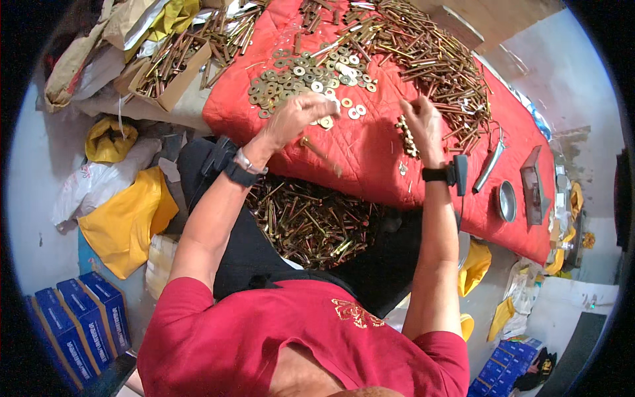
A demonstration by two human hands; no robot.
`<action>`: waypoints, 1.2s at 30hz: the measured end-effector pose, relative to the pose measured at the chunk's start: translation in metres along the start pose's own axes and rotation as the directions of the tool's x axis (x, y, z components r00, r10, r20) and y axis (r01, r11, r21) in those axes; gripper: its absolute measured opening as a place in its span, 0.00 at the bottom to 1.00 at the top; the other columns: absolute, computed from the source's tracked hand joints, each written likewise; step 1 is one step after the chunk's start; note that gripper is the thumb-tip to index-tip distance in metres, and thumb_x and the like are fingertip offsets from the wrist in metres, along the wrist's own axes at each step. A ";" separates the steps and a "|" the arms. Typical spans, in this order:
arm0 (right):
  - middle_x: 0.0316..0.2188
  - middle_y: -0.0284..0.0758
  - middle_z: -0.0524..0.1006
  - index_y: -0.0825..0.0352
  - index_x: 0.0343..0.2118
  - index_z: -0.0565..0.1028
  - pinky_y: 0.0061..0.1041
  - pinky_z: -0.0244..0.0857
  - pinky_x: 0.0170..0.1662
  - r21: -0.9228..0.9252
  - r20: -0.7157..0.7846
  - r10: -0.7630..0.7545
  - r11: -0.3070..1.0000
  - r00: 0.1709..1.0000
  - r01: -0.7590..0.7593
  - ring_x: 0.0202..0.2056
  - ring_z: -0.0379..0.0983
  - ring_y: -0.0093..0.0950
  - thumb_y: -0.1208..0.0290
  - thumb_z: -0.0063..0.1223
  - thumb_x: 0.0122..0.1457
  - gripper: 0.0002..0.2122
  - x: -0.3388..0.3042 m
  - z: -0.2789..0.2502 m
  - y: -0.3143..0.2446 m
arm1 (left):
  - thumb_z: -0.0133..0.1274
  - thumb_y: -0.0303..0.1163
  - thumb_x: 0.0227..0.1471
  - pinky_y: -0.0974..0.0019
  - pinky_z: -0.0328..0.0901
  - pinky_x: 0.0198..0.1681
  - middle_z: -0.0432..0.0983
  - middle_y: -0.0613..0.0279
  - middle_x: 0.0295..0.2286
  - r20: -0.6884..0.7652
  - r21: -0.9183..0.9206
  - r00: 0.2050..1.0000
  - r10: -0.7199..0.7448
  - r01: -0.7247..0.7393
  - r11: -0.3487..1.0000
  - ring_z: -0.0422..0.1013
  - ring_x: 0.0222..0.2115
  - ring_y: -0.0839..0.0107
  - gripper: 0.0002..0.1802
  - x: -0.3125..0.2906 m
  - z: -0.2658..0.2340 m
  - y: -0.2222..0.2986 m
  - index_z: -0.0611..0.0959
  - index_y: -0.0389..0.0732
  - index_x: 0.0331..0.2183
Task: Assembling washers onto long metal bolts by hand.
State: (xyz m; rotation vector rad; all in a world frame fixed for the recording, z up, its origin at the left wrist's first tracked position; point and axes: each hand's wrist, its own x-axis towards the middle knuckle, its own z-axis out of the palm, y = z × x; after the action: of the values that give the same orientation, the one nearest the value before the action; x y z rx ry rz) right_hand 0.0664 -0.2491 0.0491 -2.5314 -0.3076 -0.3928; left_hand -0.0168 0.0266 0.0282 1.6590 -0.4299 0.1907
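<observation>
Red quilted cloth point(370, 165) spread across the upper half of the frame, probably as padding and to keep small parts from rolling. Left hand point(297, 116) poised at upper centre, over the near edge of the scattered flat washers point(288, 79), fingers bent toward the right; cannot tell from the blurred tips whether pinching or merely drawn together. Below it, over the cloth's near edge, a blurred bolt point(321, 157), seemingly in mid-air.

Right hand point(424, 122) right of centre, just beside a small clump of brass-coloured nuts point(407, 139), fingers curled, thumb and forefinger close together; cannot tell of anything pinched between. Washers strewn thinly rather than stacked, perhaps for easy single picking; nuts kept close by, presumably for a short reach.

Metal tubes point(436, 59) heaped at upper right, more in a cardboard box point(165, 92) at upper left, apparently to stay apart from the washers. Long bolts point(317, 225) massed mid-frame between dark-clad legs point(231, 258), likely using the lap as a container. Metal bowl point(507, 200) toward the right, probably set aside.
</observation>
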 end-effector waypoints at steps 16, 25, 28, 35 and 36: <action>0.26 0.45 0.77 0.66 0.29 0.72 0.34 0.71 0.32 -0.657 0.121 0.080 0.754 0.989 0.020 0.32 0.76 0.41 0.64 0.44 0.55 0.11 0.055 0.027 0.084 | 0.51 0.31 0.42 0.49 0.65 0.37 0.76 0.46 0.29 -0.102 0.880 0.984 -0.148 0.159 0.447 0.72 0.35 0.49 0.09 0.155 -0.022 -0.098 0.78 0.36 0.27; 0.35 0.49 0.75 0.69 0.33 0.74 0.42 0.66 0.42 -0.450 0.018 0.291 0.857 0.956 -0.252 0.39 0.73 0.46 0.68 0.49 0.45 0.13 0.047 0.033 0.027 | 0.61 0.35 0.39 0.57 0.70 0.31 0.78 0.52 0.25 -0.148 0.766 0.949 -0.278 0.287 0.575 0.76 0.27 0.56 0.14 0.133 -0.034 -0.083 0.82 0.38 0.30; 0.38 0.48 0.75 0.68 0.35 0.76 0.43 0.63 0.45 -0.471 0.136 0.403 0.830 0.905 -0.299 0.42 0.72 0.45 0.64 0.51 0.43 0.17 0.054 0.015 0.021 | 0.59 0.31 0.44 0.70 0.65 0.28 0.76 0.64 0.24 -0.178 0.212 0.893 -0.413 0.445 0.870 0.72 0.23 0.76 0.10 0.128 -0.040 -0.064 0.79 0.35 0.28; 0.34 0.44 0.71 0.69 0.32 0.68 0.41 0.60 0.42 -0.257 0.119 -0.161 0.948 0.980 0.187 0.39 0.66 0.43 0.74 0.50 0.43 0.11 0.032 0.007 0.055 | 0.51 0.21 0.49 0.63 0.71 0.36 0.77 0.54 0.30 -0.014 -0.730 0.892 -0.453 0.301 0.614 0.75 0.30 0.63 0.07 0.077 -0.031 -0.045 0.78 0.34 0.34; 0.28 0.45 0.70 0.72 0.29 0.66 0.35 0.62 0.35 -0.073 0.093 -0.274 0.957 0.957 0.281 0.32 0.67 0.40 0.77 0.49 0.44 0.09 0.026 0.013 0.044 | 0.50 0.21 0.50 0.59 0.71 0.41 0.76 0.51 0.33 0.009 -0.793 0.900 -0.436 0.272 0.545 0.75 0.35 0.60 0.06 0.064 -0.036 -0.052 0.76 0.33 0.34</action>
State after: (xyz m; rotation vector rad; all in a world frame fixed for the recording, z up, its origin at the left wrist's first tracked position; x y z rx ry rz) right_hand 0.1063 -0.2743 0.0266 -2.5981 -0.6980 -0.4165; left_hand 0.0663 0.0554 0.0086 0.7963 0.0161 -0.1459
